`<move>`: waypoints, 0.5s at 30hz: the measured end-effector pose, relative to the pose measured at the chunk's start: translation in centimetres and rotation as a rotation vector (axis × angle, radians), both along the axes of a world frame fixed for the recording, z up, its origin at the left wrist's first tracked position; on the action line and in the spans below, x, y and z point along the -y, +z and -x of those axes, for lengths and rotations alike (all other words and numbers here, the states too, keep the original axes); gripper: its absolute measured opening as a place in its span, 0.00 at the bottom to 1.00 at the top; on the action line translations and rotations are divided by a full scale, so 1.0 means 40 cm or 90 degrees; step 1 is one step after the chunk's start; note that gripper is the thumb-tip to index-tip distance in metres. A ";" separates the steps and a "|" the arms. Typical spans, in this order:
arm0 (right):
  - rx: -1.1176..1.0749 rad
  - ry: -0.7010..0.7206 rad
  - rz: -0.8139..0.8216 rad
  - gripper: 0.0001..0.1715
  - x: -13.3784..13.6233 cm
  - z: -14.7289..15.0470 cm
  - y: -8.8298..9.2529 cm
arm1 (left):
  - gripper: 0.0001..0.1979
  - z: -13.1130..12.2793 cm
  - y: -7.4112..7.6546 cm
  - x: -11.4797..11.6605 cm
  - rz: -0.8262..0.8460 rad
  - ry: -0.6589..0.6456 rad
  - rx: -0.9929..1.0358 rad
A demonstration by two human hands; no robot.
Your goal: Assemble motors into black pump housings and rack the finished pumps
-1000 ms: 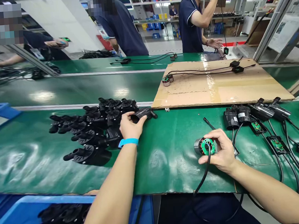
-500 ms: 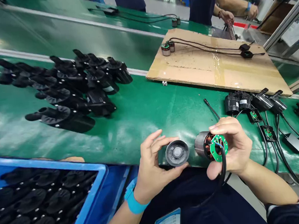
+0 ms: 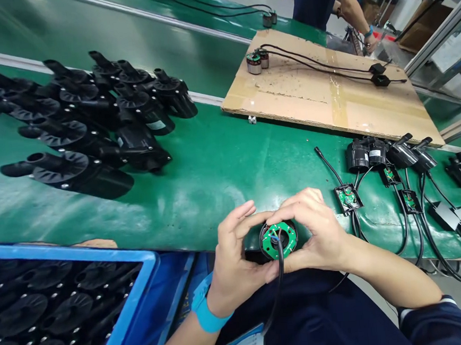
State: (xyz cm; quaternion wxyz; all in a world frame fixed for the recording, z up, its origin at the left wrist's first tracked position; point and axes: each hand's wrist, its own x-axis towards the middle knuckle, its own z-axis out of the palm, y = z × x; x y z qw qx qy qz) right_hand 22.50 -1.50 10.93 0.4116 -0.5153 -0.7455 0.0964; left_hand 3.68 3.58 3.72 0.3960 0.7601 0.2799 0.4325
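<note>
In front of my body, my left hand (image 3: pixel 233 262) curls round the left side of a round black housing (image 3: pixel 261 235), most of which is hidden. My right hand (image 3: pixel 317 229) grips a motor stator from the other side, its round green circuit board (image 3: pixel 287 233) facing me. The stator sits at the housing's mouth; how deep it goes in, I cannot tell. From the board's middle a black cable (image 3: pixel 281 280) with thin coloured wires hangs toward my lap. A small open box with a green board (image 3: pixel 348 198) lies right of my hands.
Several black pump bodies (image 3: pixel 74 174) stand on the green table at left. More fill a blue crate (image 3: pixel 150 264) at lower left. A cardboard sheet (image 3: pixel 308 102) carries two cabled stators. Cabled pumps (image 3: pixel 402 153) lie at right. Another person's arm (image 3: pixel 353 8) is at the back.
My right hand has brought the stator left to the housing in my left hand. The view has shifted a little, and the small box beside my right hand now shows.
</note>
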 end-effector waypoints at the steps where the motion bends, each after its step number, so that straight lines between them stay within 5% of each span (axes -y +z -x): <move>1: 0.009 0.004 0.017 0.32 0.001 -0.002 0.000 | 0.39 0.002 -0.004 -0.001 -0.005 0.001 -0.004; 8: 0.000 0.039 0.080 0.30 0.011 -0.014 -0.007 | 0.50 -0.002 0.000 -0.006 0.088 -0.013 -0.005; 12: -0.062 0.066 0.104 0.24 0.006 -0.019 -0.023 | 0.39 -0.018 0.017 -0.015 0.087 -0.067 -0.026; 15: -0.049 0.072 0.129 0.29 0.004 -0.022 -0.030 | 0.33 -0.029 0.032 -0.021 0.029 -0.077 -0.051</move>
